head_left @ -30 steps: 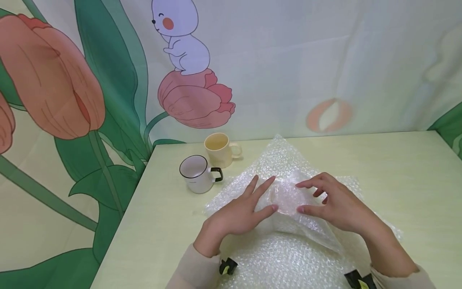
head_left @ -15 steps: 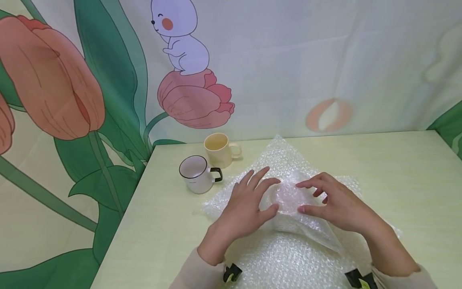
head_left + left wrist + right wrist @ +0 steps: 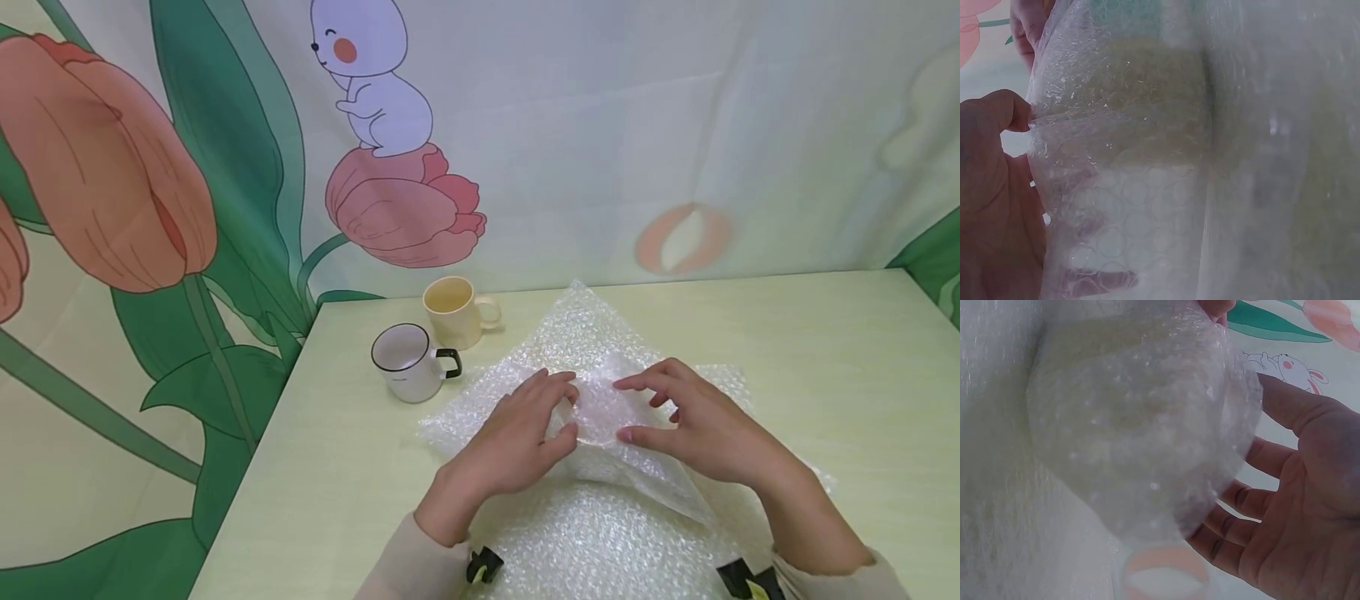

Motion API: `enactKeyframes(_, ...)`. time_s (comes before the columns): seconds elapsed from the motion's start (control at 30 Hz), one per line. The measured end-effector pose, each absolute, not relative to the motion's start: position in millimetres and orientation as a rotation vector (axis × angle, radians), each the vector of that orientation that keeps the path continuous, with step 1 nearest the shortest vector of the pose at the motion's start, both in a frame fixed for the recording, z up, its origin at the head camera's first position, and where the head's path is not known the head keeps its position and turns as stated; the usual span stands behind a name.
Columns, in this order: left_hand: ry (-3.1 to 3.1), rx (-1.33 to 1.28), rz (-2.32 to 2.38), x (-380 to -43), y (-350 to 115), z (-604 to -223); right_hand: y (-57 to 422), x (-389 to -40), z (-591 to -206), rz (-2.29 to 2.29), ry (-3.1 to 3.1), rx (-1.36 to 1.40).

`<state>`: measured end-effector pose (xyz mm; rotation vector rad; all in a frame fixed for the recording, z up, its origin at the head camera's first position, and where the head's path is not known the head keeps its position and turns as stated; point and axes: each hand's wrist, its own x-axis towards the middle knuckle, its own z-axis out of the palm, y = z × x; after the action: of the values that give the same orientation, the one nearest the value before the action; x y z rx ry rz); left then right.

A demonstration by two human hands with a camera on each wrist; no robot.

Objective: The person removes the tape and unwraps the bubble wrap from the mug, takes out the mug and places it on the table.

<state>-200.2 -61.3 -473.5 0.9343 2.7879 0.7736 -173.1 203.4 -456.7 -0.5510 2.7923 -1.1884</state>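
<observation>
Clear bubble wrap (image 3: 607, 404) stands bunched into a raised bundle between both hands; what lies inside cannot be made out. From the left side my left hand (image 3: 513, 442) holds it, thumb at the near edge and fingers bent over the far side. On the opposite side my right hand (image 3: 697, 421) grips the bundle between thumb and fingers. In the left wrist view the left thumb (image 3: 1013, 112) presses the edge of the film, with fingers partly behind it. Fingers of the right hand (image 3: 1310, 481) reach behind the wrap in the right wrist view.
A white mug (image 3: 412, 367) with a black rim and handle stands left of the wrap. Behind it is a yellow mug (image 3: 453, 312). More bubble wrap (image 3: 600, 533) spreads over the pale table (image 3: 315, 483). A printed cloth (image 3: 555, 125) hangs behind.
My left hand lifted its spread fingers, shifted slightly, then curved them down onto the left side of the bundle. The right hand kept its hold in place.
</observation>
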Motion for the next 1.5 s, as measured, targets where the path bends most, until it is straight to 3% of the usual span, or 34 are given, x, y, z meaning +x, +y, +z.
enactKeyframes(0.67,2.793,0.926,0.762,-197.5,-62.1,-473.3,193.3,-167.9,-453.8,-1.017,2.898,-0.601)
enactKeyframes(1.5,2.791,0.968,0.789,-198.1,-61.3,-474.2,218.1,-163.7,-435.5,-1.061,2.908,-0.516)
